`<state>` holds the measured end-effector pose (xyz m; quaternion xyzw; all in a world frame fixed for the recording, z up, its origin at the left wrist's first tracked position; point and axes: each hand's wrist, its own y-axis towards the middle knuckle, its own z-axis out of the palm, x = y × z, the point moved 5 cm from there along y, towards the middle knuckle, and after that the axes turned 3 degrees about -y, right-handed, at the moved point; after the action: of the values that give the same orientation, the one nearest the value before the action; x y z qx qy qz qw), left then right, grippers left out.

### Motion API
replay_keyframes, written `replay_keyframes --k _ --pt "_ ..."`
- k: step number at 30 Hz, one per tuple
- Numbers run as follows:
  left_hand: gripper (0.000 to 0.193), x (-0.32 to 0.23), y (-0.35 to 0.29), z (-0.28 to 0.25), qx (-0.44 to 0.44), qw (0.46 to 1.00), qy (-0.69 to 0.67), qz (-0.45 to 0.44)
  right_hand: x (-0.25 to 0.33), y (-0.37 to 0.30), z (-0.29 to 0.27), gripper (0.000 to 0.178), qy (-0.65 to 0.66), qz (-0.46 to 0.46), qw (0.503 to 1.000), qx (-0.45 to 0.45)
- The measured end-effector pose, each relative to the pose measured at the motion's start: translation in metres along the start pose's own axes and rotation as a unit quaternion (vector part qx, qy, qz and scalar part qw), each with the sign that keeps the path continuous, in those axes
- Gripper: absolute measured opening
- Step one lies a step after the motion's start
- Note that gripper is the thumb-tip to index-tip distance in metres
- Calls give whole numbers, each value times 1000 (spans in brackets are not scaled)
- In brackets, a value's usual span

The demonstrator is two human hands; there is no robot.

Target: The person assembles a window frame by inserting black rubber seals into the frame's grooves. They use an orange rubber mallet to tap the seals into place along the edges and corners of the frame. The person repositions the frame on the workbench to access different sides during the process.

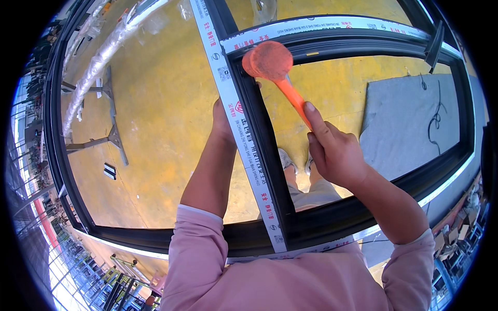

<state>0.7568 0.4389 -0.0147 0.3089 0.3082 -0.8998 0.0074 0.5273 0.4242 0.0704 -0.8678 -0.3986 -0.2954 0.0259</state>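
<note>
My right hand [333, 150] grips the handle of an orange rubber mallet [270, 61], index finger stretched along the handle. The mallet's round head sits by the joint where the frame's centre bar meets its top rail. A large black window frame [259, 137] with white protective tape lies flat in front of me. My left hand [222, 120] reaches under and holds the centre bar from its left side, fingers partly hidden behind it. Both sleeves are pink.
Below the frame is a yellow floor [155, 103] with a grey mat [410, 119] and a black cable at right. A metal stand [111, 135] and wrapped long profiles [98, 62] lie at left. My shoes [288, 160] show through the frame.
</note>
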Motion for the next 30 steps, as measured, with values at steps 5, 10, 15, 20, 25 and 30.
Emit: replay_keyframes --k 5,10,15,20,25,30 --pt "31 0 -4 11 -29 1000 -4 9 -24 9 23 83 -117 90 973 175" --pt "30 -2 1 4 19 998 50 44 -7 14 9 84 -104 82 978 164" --pt "28 5 -1 -2 -7 999 -33 3 10 13 -10 81 -46 16 996 80" --pt "28 4 0 -8 -55 998 5 5 6 11 -6 77 -40 32 994 92" --pt "31 2 0 -6 -63 998 5 -4 15 14 -11 77 7 48 997 64" --pt "33 3 0 0 -57 998 12 9 9 16 7 83 -113 50 977 173"
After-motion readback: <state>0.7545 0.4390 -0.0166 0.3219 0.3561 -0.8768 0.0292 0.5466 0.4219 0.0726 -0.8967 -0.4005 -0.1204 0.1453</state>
